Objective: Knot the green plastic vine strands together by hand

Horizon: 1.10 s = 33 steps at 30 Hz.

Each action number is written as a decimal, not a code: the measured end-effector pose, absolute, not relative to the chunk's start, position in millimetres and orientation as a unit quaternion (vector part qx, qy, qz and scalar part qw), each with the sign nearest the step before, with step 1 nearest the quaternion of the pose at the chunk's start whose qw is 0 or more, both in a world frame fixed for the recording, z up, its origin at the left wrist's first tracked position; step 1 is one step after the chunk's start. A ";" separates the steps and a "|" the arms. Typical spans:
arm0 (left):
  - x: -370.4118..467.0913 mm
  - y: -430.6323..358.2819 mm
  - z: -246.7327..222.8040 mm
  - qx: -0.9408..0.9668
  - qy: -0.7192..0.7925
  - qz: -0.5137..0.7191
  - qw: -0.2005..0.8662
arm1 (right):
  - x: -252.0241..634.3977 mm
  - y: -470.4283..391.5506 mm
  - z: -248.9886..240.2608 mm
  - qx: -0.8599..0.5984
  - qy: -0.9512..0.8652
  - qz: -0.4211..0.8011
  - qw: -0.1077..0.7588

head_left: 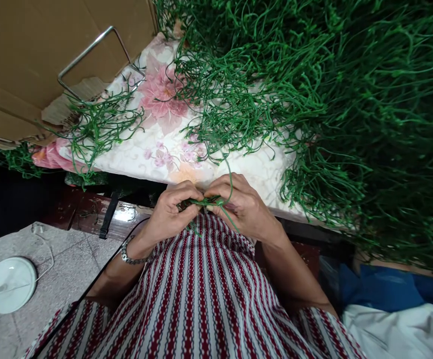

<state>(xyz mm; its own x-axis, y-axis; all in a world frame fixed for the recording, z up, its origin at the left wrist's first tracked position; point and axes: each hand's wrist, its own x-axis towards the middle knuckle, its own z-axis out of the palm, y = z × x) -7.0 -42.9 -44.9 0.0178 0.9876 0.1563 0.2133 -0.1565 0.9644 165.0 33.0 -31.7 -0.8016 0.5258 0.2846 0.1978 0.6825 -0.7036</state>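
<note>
My left hand (175, 207) and my right hand (242, 202) meet in front of my body, near the front edge of the cloth-covered surface. Between them they pinch a small green plastic-looking stem piece (203, 201), with thin strands sticking out past my right fingers. Thumb and fingers of both hands are closed on it. Much of the piece is hidden by the fingers. Just beyond my hands lies a spread of similar green stems (246, 107) on the floral cloth (134, 149).
A big heap of green stems (381, 109) fills the right side. At upper left stand a cardboard box (22, 60) and a bent metal frame (85, 52), with a smaller stem pile (100, 124) nearby. A white round base (10, 284) rests on the floor at lower left.
</note>
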 end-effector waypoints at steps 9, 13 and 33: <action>-2.7 -39.3 -47.4 0.549 0.550 0.456 0.433 | 164.7 29.0 -33.3 -0.220 -0.888 0.330 0.232; -2.5 -41.5 -51.8 0.476 0.532 0.479 0.511 | 163.3 27.4 -38.2 -0.231 -0.866 0.376 0.233; -1.6 -38.0 -36.3 0.583 0.554 0.376 0.460 | 164.3 34.8 -37.8 -0.173 -0.883 0.375 0.223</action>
